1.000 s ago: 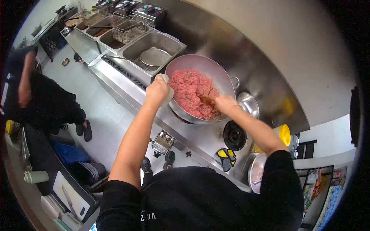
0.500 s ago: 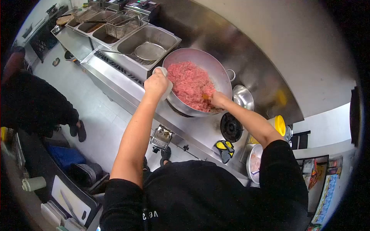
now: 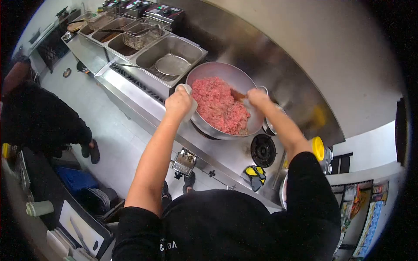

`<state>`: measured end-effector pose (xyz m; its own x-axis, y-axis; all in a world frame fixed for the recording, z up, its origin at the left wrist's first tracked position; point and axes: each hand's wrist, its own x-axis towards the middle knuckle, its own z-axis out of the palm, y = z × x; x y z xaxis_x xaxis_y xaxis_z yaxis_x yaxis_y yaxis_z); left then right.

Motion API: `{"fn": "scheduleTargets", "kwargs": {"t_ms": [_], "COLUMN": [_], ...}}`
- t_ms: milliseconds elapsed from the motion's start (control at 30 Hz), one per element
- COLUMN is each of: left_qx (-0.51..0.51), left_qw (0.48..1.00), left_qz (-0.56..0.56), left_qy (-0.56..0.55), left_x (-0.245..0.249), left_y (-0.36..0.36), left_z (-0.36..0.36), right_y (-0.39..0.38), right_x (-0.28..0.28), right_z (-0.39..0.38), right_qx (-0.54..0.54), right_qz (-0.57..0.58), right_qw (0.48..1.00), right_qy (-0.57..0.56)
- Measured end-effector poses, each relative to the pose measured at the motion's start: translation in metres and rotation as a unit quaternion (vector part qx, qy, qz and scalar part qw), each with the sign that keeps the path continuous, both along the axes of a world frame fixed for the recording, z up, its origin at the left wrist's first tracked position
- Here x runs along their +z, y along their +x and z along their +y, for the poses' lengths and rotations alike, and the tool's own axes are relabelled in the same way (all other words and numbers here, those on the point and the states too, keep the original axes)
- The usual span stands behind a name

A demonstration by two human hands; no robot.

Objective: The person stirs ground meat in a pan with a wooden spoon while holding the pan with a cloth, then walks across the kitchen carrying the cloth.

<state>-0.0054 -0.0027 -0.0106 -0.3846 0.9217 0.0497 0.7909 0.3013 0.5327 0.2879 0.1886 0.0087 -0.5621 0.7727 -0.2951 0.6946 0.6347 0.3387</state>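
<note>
A wide metal wok (image 3: pixel 226 69) on the stove holds a heap of pink ground meat (image 3: pixel 220 106). My left hand (image 3: pixel 178 103) is closed at the near left rim, gripping a folded white cloth (image 3: pixel 190 112); whatever part of the wok lies under the cloth is hidden. My right hand (image 3: pixel 259 99) is closed above the far right side of the wok, around the handle of a brown wooden spatula (image 3: pixel 237 95). The spatula's blade sits partly in the meat at its upper right edge. Beside my right hand is the wok's loop handle (image 3: pixel 264 89).
Left of the wok stand a steel basin (image 3: pixel 172 65) and fryers with a wire basket (image 3: pixel 138 40). A bare burner (image 3: pixel 263 150) and yellow-black gloves (image 3: pixel 255 177) lie to the right. Another person (image 3: pixel 43 117) stands at far left. Behind, a knife (image 3: pixel 78 230) rests on a cutting board.
My right hand has moved the spatula up and away, from the meat's lower right to its upper right edge. My left hand still grips the cloth. The whole view has shifted slightly.
</note>
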Motion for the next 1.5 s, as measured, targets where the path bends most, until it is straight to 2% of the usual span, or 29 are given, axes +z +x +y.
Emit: {"fn": "scheduleTargets", "kwargs": {"t_ms": [33, 67, 100, 167, 233, 267, 333, 400, 467, 500, 533, 600, 733, 800, 833, 900, 933, 1000, 1033, 1200, 1267, 1367, 1433, 1467, 1500], "left_qx": [0.014, 0.017, 0.012, -0.009, -0.015, -0.012, -0.017, -0.016, -0.020, -0.024, -0.018, -0.013, -0.027, -0.033, -0.031, -0.035, -0.041, -0.043, -0.038, -0.034, -0.028, -0.032, -0.029, -0.030, -0.029], "left_qw": [1.000, 1.000, 1.000, 1.000, 0.999, 0.999, 0.999, 0.999, 0.999, 0.999, 0.999, 1.000, 0.999, 0.999, 0.999, 0.999, 0.999, 0.997, 0.996, 0.997, 0.997, 0.998, 0.998, 0.999, 0.999], "left_qz": [-0.001, 0.003, 0.001, -0.014, -0.024, -0.023, -0.011, -0.006, -0.005, -0.006, -0.005, -0.009, -0.007, -0.012, -0.007, -0.017, -0.017, -0.020, -0.029, -0.017, -0.014, -0.008, -0.007, -0.013, -0.011], "left_qy": [-0.008, -0.009, -0.012, -0.026, -0.034, -0.037, -0.030, -0.041, -0.037, -0.036, -0.038, -0.009, -0.016, -0.019, -0.010, -0.023, -0.024, -0.054, -0.072, -0.068, -0.071, -0.059, -0.048, -0.038, -0.038], "left_x": [0.003, 0.005, 0.005, 0.000, 0.001, 0.003, 0.004, 0.006, 0.006, 0.005, 0.004, 0.001, 0.004, 0.002, -0.004, 0.001, 0.001, 0.003, 0.005, 0.011, 0.008, 0.006, 0.006, 0.005, 0.003], "left_y": [0.000, -0.004, -0.005, -0.003, -0.001, -0.002, -0.003, -0.003, -0.004, -0.005, -0.004, -0.005, -0.006, -0.007, -0.008, -0.007, -0.007, -0.009, -0.008, -0.004, -0.008, -0.005, -0.006, -0.004, -0.004], "left_z": [0.001, 0.001, 0.000, 0.002, 0.003, 0.004, 0.004, 0.006, 0.005, 0.004, 0.003, 0.003, 0.005, 0.006, 0.009, 0.008, 0.008, 0.009, 0.010, 0.007, 0.007, 0.007, 0.006, 0.006, 0.007], "right_y": [-0.017, -0.017, -0.014, -0.007, -0.011, -0.003, 0.002, 0.008, 0.018, 0.021, 0.024, 0.016, -0.016, -0.002, -0.002, -0.015, -0.013, -0.015, -0.024, -0.064, -0.077, -0.063, -0.056, -0.056, -0.055], "right_x": [-0.009, -0.019, -0.014, 0.031, 0.088, 0.101, 0.125, 0.132, 0.105, 0.080, 0.045, -0.014, -0.020, -0.006, 0.015, 0.067, 0.072, 0.076, 0.080, -0.014, -0.016, 0.037, 0.083, 0.101, 0.116], "right_z": [-0.025, -0.039, -0.053, -0.079, -0.106, -0.102, -0.094, -0.076, -0.045, -0.031, -0.018, 0.003, -0.041, -0.057, -0.074, -0.116, -0.127, -0.146, -0.157, -0.127, -0.105, -0.081, -0.082, -0.084, -0.086], "right_qx": [-0.038, -0.031, 0.006, 0.031, 0.067, 0.074, 0.014, -0.022, -0.061, -0.099, -0.093, -0.170, -0.183, -0.053, -0.062, 0.025, 0.018, 0.178, 0.209, 0.146, 0.136, 0.121, 0.073, 0.074, 0.005], "right_qz": [0.010, 0.058, 0.037, 0.008, -0.112, -0.102, -0.130, -0.120, -0.103, -0.087, -0.085, 0.075, 0.132, 0.123, 0.121, 0.023, 0.022, -0.005, -0.038, -0.059, -0.048, 0.000, -0.074, -0.073, 0.056], "right_qw": [0.999, 0.998, 0.999, 0.999, 0.991, 0.992, 0.991, 0.992, 0.992, 0.990, 0.991, 0.982, 0.973, 0.990, 0.990, 0.999, 0.999, 0.984, 0.977, 0.987, 0.989, 0.992, 0.992, 0.992, 0.988], "right_qy": [0.018, -0.002, -0.014, -0.027, -0.027, -0.023, 0.038, 0.042, 0.042, 0.040, 0.038, 0.023, -0.054, -0.050, -0.047, -0.014, -0.015, 0.018, 0.022, 0.022, 0.025, 0.015, -0.070, -0.069, -0.141]}}
